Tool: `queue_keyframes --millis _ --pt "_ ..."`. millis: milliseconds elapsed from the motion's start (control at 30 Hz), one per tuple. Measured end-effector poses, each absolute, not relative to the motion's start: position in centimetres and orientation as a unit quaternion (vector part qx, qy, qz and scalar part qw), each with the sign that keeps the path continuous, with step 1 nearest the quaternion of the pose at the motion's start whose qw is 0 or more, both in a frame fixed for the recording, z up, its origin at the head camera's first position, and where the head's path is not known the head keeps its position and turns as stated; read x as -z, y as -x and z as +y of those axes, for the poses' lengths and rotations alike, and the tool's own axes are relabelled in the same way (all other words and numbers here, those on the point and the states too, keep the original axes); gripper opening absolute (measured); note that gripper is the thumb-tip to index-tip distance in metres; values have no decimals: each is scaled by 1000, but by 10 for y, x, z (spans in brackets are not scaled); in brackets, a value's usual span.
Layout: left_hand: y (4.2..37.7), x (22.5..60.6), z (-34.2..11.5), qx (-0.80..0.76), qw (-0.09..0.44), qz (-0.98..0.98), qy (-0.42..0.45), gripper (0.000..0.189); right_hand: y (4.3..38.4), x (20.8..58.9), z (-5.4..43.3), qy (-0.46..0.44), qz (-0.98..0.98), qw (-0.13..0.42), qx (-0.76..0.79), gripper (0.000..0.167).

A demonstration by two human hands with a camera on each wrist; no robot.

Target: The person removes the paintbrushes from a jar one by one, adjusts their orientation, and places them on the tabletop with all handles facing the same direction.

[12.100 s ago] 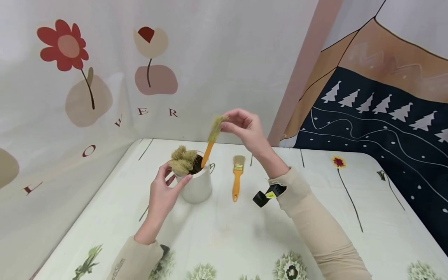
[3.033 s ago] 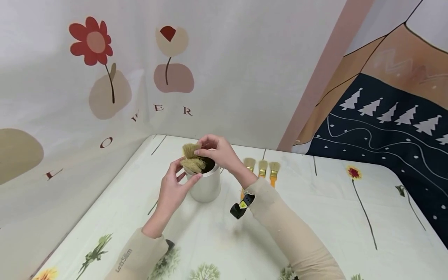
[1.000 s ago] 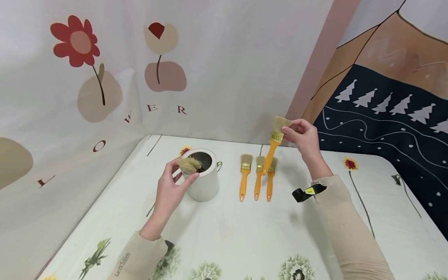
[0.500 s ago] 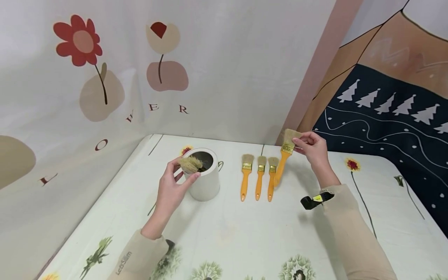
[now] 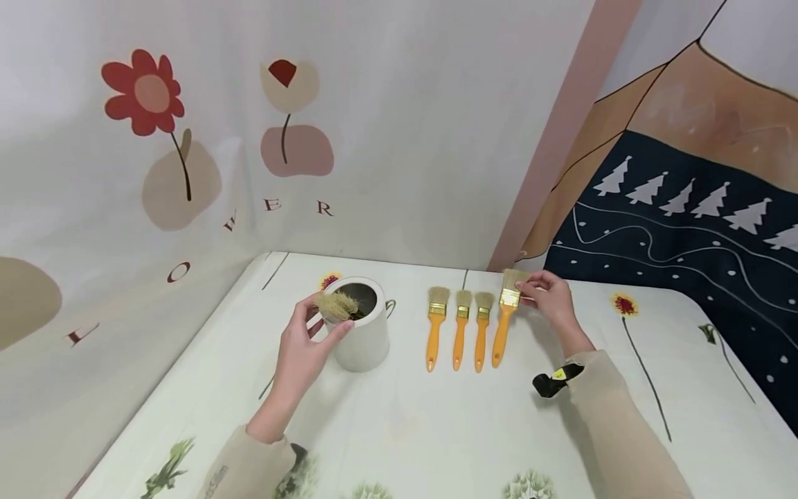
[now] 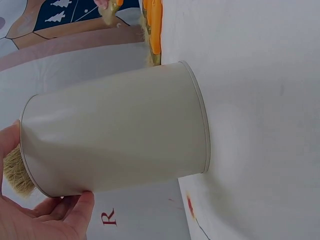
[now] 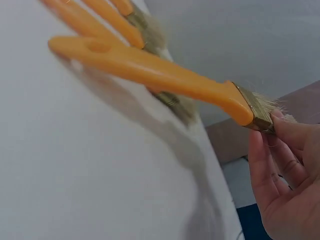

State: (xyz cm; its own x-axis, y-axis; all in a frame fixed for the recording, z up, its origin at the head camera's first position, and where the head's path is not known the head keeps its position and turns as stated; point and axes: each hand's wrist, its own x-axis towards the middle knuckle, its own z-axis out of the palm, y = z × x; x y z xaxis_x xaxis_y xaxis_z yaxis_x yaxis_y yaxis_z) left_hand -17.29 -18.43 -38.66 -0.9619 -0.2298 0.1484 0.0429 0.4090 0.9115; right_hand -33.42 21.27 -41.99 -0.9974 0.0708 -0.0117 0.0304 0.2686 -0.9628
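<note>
A whitish cylindrical can (image 5: 361, 346) stands on the table, its rim held between the thumb and fingers of my left hand (image 5: 300, 357). Pale bristles (image 5: 337, 306) show at the can's mouth beside those fingers; whatever lies lower inside is hidden. My right hand (image 5: 551, 299) pinches a paintbrush (image 5: 502, 333) with an orange handle by its bristle end. In the right wrist view, thumb and fingertips meet at the metal band, and the brush casts a shadow (image 7: 175, 140) on the table close below. Three similar paintbrushes (image 5: 460, 336) lie side by side just left of it, bristles away from me.
Behind the table (image 5: 399, 416), which has a white flower-print cover, hangs a pale printed cloth (image 5: 399, 138). Dark blue cloth with tree shapes (image 5: 654, 235) hangs at the right. A black wrist camera (image 5: 551, 381) sits below my right hand.
Two more brushes have joined the single one on the table since the earliest frame. Over the last second my right hand lowers another beside the row. The left hand stays at the can.
</note>
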Motion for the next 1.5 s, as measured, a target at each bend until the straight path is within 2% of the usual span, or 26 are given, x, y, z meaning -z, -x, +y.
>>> queue_keyframes --millis 433,667,900,1167,1333,1500 --pt "176 385 -185 541 118 -831 -56 77 343 447 209 52 -872 19 -487 24" --pt "183 380 -184 536 126 -834 -44 76 346 439 205 52 -900 56 -429 22" --pt "176 382 -185 536 113 -835 -52 78 343 444 201 56 -925 48 -373 20" --pt "172 385 -186 537 115 -834 -51 78 339 438 205 81 -898 18 -432 30" --pt "173 387 -184 539 107 -834 -49 79 330 423 212 110 -865 33 -488 35" --pt "173 385 -185 533 116 -836 -50 77 324 402 206 75 -856 32 -510 40"
